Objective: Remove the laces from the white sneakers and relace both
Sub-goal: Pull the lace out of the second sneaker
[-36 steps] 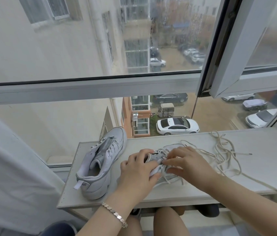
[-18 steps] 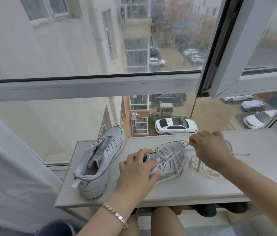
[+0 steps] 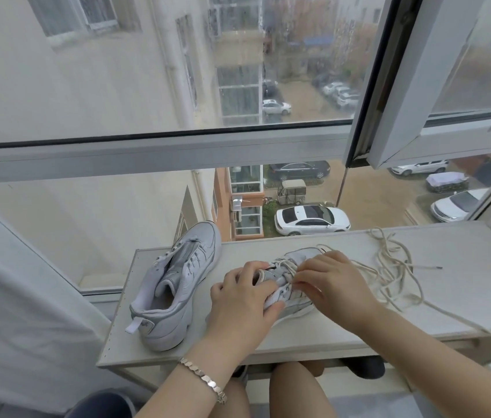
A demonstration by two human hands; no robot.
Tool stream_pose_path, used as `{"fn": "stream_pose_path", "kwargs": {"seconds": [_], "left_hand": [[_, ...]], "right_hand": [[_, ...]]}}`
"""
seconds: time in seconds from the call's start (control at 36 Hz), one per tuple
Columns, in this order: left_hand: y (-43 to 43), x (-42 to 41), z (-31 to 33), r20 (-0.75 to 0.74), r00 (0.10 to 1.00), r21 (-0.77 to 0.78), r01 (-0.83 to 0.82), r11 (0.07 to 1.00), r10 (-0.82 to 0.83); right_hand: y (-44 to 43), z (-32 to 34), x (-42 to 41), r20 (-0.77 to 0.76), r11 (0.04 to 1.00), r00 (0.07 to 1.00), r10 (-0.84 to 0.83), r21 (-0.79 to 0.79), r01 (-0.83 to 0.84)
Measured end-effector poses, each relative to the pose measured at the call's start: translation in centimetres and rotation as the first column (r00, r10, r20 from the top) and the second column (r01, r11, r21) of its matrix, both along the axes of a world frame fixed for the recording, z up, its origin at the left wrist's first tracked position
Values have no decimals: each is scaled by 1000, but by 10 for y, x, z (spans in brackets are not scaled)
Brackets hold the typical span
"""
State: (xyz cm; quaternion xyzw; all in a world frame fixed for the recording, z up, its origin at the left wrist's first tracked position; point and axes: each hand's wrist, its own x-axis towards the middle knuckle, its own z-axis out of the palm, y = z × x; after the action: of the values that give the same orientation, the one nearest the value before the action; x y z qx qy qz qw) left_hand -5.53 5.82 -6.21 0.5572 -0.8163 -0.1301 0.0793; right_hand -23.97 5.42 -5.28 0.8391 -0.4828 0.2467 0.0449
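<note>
1. Two sneakers on shelf [image 3: 343,321]: left shoe [image 3: 175,285] standing clear to the left of right shoe [image 3: 292,282], toes of both pointing away toward window [image 3: 238,86], long axes roughly parallel.
2. Left hand [image 3: 244,303] clamped over heel end of right shoe, steadying it.
3. Right hand [image 3: 328,285] on same shoe's eyelet rows, fingers pinched shut on lace [image 3: 389,276]; exact eyelet hidden.
4. Loose lace piled just right of right shoe, one strand trailing off shelf's near right edge.
5. Left shoe apparently without lace.
6. Judged step: working lace through right shoe's eyelets; slack lying on right-hand side, so that hand nearer for pulling.
</note>
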Motion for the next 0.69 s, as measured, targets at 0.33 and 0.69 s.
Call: {"fn": "stream_pose_path", "kwargs": {"seconds": [0.33,0.69], "left_hand": [[-1,-3,-6,-32,999,-19,-27,999,26],[4,-1,-8,-71,997,-41,-21,999,18]], "right_hand": [[3,-15,21,421,822,775,-471,529,212],[1,17,-23,-95,600,912,-399,724,339]]}}
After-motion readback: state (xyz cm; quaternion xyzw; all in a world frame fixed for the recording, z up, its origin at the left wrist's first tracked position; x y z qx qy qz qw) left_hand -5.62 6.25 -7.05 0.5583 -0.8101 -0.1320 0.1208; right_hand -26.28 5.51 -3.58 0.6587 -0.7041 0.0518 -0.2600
